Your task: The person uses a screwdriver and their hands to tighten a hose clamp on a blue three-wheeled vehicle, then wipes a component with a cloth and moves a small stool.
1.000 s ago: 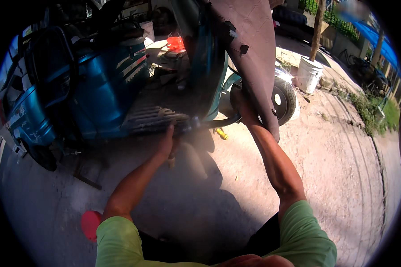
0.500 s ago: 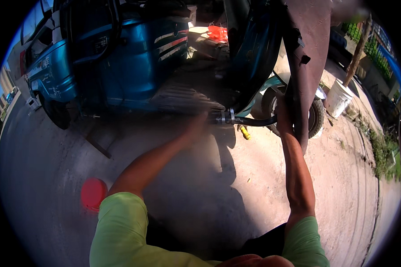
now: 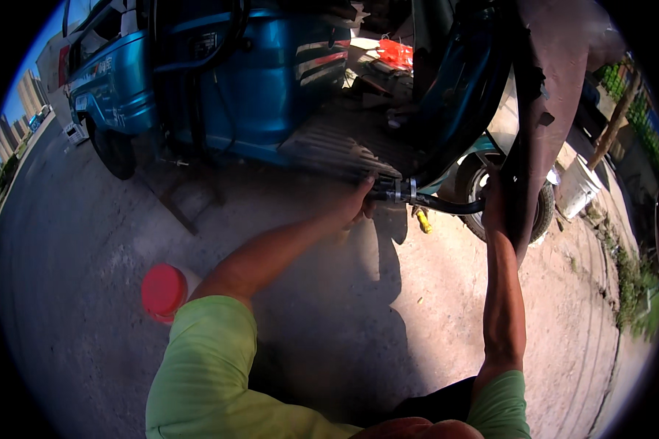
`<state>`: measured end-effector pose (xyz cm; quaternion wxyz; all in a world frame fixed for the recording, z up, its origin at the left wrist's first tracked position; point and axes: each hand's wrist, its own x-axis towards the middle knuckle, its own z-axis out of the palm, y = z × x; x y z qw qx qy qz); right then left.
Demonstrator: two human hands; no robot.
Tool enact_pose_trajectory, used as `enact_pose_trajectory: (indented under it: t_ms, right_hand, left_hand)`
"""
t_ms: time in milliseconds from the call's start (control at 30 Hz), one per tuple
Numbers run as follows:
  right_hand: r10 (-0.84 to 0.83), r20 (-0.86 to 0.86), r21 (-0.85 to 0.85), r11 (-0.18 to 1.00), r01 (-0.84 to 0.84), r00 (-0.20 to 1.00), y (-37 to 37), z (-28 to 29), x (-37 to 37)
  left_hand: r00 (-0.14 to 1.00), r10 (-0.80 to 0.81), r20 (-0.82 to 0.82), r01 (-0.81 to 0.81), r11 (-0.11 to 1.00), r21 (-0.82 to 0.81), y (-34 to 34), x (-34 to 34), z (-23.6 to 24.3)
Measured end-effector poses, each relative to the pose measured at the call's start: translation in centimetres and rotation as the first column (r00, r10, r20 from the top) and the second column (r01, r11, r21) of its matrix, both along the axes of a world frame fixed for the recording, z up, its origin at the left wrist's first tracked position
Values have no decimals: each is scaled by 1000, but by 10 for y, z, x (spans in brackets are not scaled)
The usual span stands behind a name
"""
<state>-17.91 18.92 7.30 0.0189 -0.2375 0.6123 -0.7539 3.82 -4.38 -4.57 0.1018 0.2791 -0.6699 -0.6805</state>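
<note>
A black tube [image 3: 447, 205] with two bright metal clamps [image 3: 405, 192] runs along the lower edge of a blue motor tricycle [image 3: 256, 95], below its ribbed footboard [image 3: 337, 146]. My left hand [image 3: 360, 203] is closed round the tube's left end, thumb on top and fingers curled beneath. At the curved right end is my right hand [image 3: 495, 196], closed on the tube, its fingers partly in shade. Beside that hand hangs a torn brown cover [image 3: 556, 80], in front of the wheel [image 3: 542, 212].
A yellow-handled tool [image 3: 423, 221] lies on the ground beneath the tube. By my left arm stands a tub with a red lid [image 3: 164, 291]. A metal stand [image 3: 179, 205] is under the vehicle's left part; a white bucket [image 3: 578, 189] holding a pole stands at right.
The view has shifted, so the vehicle, tube and tub appear farther right. My left hand, blurred before, now shows clearly on the tube. The right hand stays at the curved end.
</note>
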Motion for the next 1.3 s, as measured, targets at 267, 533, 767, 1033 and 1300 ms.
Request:
enact_pose_trajectory:
  t_ms: [267,533,767,1033,1300]
  right_hand:
    - [-60,-19,7,998,60,998,1,-2,-12]
    - [-32,-72,57,998,36,997,7,-29,-60]
    - [198,-8,190,963,-193,980,18,-45,-85]
    - [258,-46,322,918,-230,965,28,-65,-157]
    - [181,-221,285,952,-115,958,24,-64,-127]
  left_hand:
    - [999,8,-43,-10,1000,-29,6,-8,4]
    - [998,-26,-65,20,996,-87,1,7,14]
    - [999,-43,-3,42,997,-68,3,8,16]
    - [1000,-21,-23,19,997,-76,3,2,16]
    - [999,-35,4,36,991,-129,8,15,28]
